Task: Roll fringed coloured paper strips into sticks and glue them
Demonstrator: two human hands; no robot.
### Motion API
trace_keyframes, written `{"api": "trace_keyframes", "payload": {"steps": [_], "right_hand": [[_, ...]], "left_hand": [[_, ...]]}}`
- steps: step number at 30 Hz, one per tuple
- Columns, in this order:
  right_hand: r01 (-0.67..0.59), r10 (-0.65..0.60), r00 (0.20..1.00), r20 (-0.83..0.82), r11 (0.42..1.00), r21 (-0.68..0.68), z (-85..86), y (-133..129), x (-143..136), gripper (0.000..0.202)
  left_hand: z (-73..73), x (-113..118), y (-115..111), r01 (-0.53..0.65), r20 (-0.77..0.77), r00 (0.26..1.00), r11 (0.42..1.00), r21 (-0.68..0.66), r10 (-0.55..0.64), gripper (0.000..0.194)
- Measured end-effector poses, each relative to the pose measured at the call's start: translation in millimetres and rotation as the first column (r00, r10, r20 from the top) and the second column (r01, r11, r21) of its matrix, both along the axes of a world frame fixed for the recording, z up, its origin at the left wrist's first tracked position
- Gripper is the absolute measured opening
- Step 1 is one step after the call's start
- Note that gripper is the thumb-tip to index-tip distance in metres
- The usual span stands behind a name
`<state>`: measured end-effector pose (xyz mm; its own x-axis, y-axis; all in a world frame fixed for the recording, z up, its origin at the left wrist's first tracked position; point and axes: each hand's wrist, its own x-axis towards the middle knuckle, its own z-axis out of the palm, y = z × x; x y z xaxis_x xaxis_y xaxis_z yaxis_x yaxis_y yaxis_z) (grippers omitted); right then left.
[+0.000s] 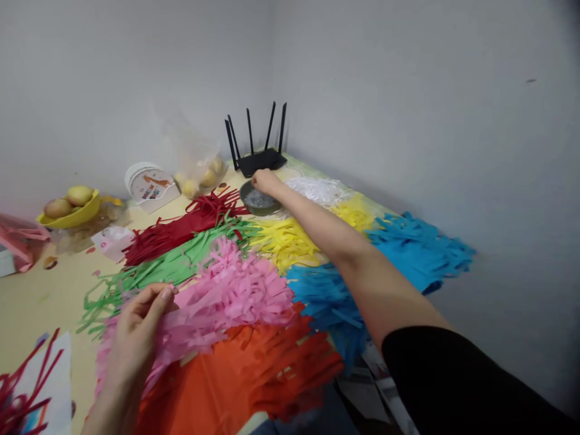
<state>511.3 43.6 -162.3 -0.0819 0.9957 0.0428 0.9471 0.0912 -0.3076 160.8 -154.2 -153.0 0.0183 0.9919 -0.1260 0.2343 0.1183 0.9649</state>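
Observation:
My left hand (145, 320) is closed in a pinch above the pink fringed paper (244, 284). A small pink bit, looking like the end of a paper strip, shows at its fingertips. On the far side of the table, my right hand (266, 180) reaches over a dark round bowl (259, 208). Its fingers are bunched at the rim, and whatever they grip is hidden. Something clear and shiny, hard to make out, lies inside the bowl. Fringed bundles in red (181, 232), green (176, 260), yellow (285, 241), blue (417, 251) and orange (217, 380) surround the pink one.
A black router (261, 160) with upright antennas stands behind the bowl, near the wall corner. White shredded strips (317, 190) lie right of it. Farther left are a bag of yellow fruit (199, 172), a giraffe-print holder (154, 184) and a yellow fruit bowl (75, 214).

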Motion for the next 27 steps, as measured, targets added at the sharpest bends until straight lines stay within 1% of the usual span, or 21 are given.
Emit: {"api": "trace_keyframes", "payload": {"steps": [2,4,7,10,13,16,18,20,21,22,23,24,25,26,27], "right_hand": [[0.064,-0.061,0.995,0.073,0.997,-0.048,-17.2,29,23,0.033],[0.077,-0.065,0.989,0.129,0.993,-0.089,-34.0,47,33,0.033],[0.051,-0.029,0.985,0.172,0.991,-0.126,-52.1,61,33,0.028],[0.047,-0.023,0.983,0.183,0.991,-0.129,-59.0,63,31,0.026],[0.061,-0.046,0.985,0.168,0.995,-0.084,-54.9,56,36,0.026],[0.059,-0.060,0.991,0.118,0.998,0.014,-40.5,39,37,0.029],[0.017,-0.024,0.997,0.070,0.996,0.092,-27.8,18,25,0.032],[-0.082,0.095,0.993,-0.064,0.980,0.181,-15.9,-13,-2,0.033],[-0.143,0.196,0.959,-0.206,0.959,0.245,-10.6,-32,-21,0.030],[-0.225,0.322,0.879,-0.353,0.931,0.289,-5.9,-53,-40,0.028],[-0.311,0.431,0.764,-0.481,0.898,0.312,-1.6,-76,-60,0.025],[-0.379,0.499,0.642,-0.582,0.867,0.324,2.6,-99,-79,0.024],[-0.436,0.529,0.542,-0.654,0.841,0.319,6.8,-121,-96,0.023],[-0.484,0.536,0.462,-0.706,0.820,0.306,11.0,-141,-110,0.021],[-0.518,0.530,0.404,-0.745,0.804,0.290,15.1,-158,-122,0.020]], "left_hand": [[-4.8,-4,3,-0.023,-0.037,0.999,1.000,0.011,0.024,0.043],[-9.5,-7,6,-0.029,-0.087,0.996,0.998,0.054,0.034,0.040],[-14.1,-7,10,-0.026,-0.127,0.991,0.994,0.105,0.040,0.037],[-15.1,-3,13,-0.020,-0.132,0.991,0.994,0.104,0.034,0.036],[-14.3,-1,13,-0.004,-0.146,0.989,0.995,0.104,0.019,0.036],[-12.4,-2,13,-0.019,-0.136,0.990,0.990,0.141,0.038,0.033],[-10.1,0,13,-0.053,-0.105,0.992,0.979,0.195,0.074,0.030],[-6.7,5,10,-0.090,-0.062,0.992,0.962,0.257,0.110,0.026],[-4.6,10,8,-0.105,-0.036,0.992,0.953,0.285,0.120,0.025],[-2.4,14,5,-0.113,-0.009,0.993,0.944,0.309,0.122,0.024],[-0.1,19,1,-0.112,0.016,0.993,0.938,0.327,0.113,0.024],[2.2,23,-3,-0.106,0.038,0.994,0.934,0.342,0.099,0.024],[4.4,27,-8,-0.097,0.056,0.995,0.929,0.358,0.082,0.023],[6.4,29,-14,-0.084,0.068,0.996,0.924,0.374,0.064,0.023],[8.3,30,-21,-0.073,0.075,0.996,0.919,0.388,0.048,0.023]]}}
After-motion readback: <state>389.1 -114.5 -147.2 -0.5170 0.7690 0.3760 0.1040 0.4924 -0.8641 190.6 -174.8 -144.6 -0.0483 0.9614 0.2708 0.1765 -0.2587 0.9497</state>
